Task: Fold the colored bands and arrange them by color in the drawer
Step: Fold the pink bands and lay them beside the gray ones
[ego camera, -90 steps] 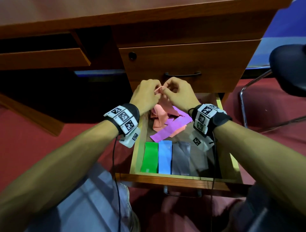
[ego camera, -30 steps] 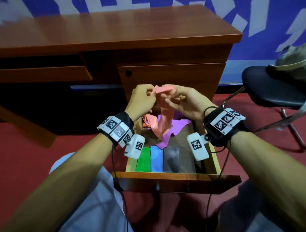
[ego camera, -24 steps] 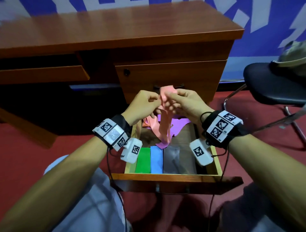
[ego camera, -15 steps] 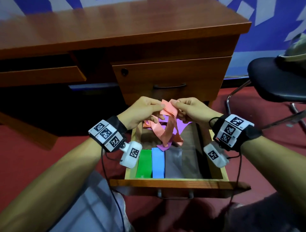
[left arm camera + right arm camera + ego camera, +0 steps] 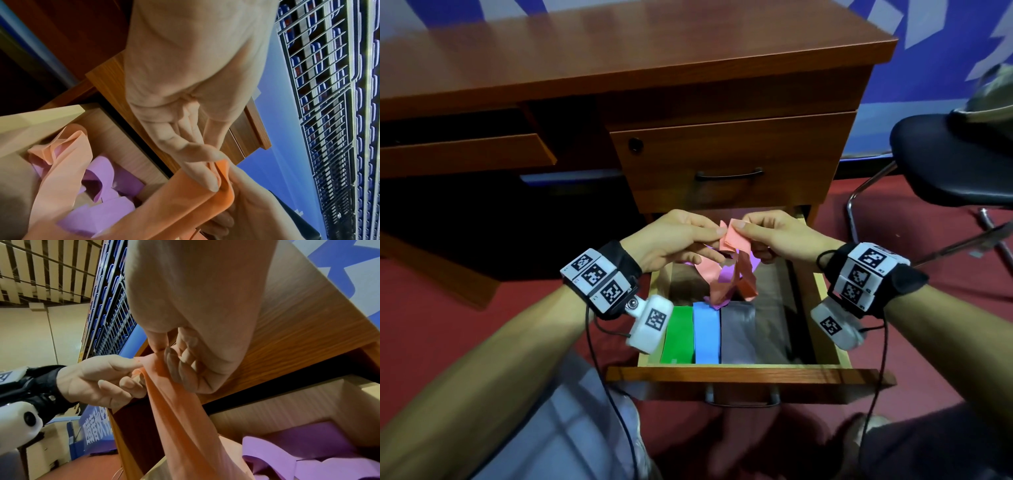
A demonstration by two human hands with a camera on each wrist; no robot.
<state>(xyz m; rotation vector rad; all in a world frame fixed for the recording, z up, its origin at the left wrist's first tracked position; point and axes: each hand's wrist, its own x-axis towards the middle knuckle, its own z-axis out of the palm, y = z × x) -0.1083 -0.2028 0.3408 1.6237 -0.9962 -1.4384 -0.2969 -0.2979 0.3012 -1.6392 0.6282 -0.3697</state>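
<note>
Nearest you, the drawer stood pulled out over your lap. Along its front wall lay three folded bands side by side, touching: a green band, a blue band and a grey band.

Just beyond those, the tail of the pink band dangled down into the drawer. Your left hand pinched its top edge between thumb and forefinger; your right hand pinched the same edge from the other side, the fingertips of both hands nearly meeting above the drawer.

The head view showed only scraps of purple behind the hanging pink. The left wrist view opened up the back of the drawer: a loose purple band lay in loops on the drawer floor, with a second pink band draped over it near the side wall. The right wrist view caught the pinch from below, with your right fingers curled against the cloth, and more purple in the far corner.

Farther out stood the desk, its upper drawer closed above the open one. A black chair sat off to the right on the red floor.
</note>
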